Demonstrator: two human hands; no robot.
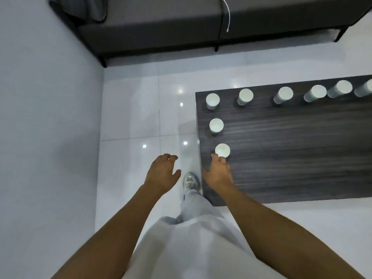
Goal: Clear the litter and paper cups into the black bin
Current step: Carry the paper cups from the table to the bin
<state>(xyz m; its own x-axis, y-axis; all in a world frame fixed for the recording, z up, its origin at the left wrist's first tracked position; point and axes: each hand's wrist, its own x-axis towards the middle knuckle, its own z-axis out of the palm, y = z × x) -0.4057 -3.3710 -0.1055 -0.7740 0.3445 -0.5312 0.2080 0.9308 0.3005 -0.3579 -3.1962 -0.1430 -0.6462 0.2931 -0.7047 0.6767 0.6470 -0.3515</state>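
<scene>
Head view: my right hand [218, 174] reaches open-fingered at the nearest cup [222, 150] on the table [291, 158]; my left hand [163, 174] hangs loose, holding nothing; sofa [181, 27] far.

Far-right cup [365, 90] cut by frame edge; table [302, 158] too.

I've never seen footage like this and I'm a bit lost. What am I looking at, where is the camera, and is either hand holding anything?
The single picture comes from a camera worn on a person's head, looking down; no machine is involved. The two bare arms are that person's. A dark wooden table carries paper cups along its far and left edges. The right hand reaches to the nearest cup, fingertips at its rim, not yet clearly gripping. The left hand hangs open over the white floor, holding nothing. A grey sofa stands beyond. No black bin is in view.
</scene>
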